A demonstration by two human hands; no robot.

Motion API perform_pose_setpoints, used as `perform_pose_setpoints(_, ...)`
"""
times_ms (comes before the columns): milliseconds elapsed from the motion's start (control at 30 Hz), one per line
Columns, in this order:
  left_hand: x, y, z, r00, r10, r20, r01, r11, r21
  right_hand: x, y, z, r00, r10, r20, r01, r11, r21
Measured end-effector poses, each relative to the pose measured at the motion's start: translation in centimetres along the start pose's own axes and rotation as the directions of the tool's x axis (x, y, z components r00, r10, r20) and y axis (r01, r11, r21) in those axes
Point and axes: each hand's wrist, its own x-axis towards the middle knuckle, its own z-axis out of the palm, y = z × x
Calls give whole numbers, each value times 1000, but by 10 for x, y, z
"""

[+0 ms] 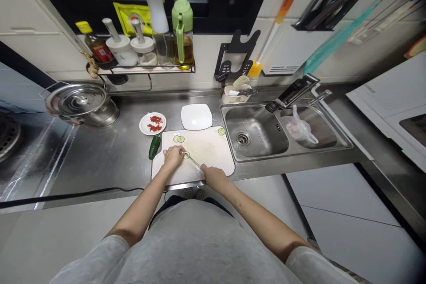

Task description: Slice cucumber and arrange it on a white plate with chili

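My right hand (214,177) is wrapped round the handle of a knife (194,161) at the front of the white cutting board (213,146). The blade points up and left, its tip over a cucumber slice (187,155). My left hand (173,157) is closed, fingers bent and fingertips together beside the blade's tip and that slice; what they pinch is hidden. Further back on the board lie a few thin cucumber slices (179,139), with more pale green slices (221,132) in its far right corner. A dark green cucumber piece (154,147) rests against the board's left side.
Behind the board are a white square plate (196,116) and a round plate (143,126) of chopped red bits. A lidded steel pot (108,113) stands left, a sink (256,142) right. A wall rack (146,70) holds bottles and jars. A black cable (109,190) runs along the counter's front edge.
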Motion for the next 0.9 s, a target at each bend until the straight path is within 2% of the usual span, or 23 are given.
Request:
perform_pose_setpoints(333,1,-1,0,1000,1,-2,-1,1000,2,6,-1,0,1000,7,21,-7,1000,-15)
perform_pose_setpoints(667,-4,3,3,1000,9,-17,-8,997,76,7,-1,6,1000,5,7,-5,1000,-18)
perform_pose_setpoints(900,-4,8,2,1000,5,-17,-3,996,84,-7,7,5,1000,9,28,-8,1000,-29)
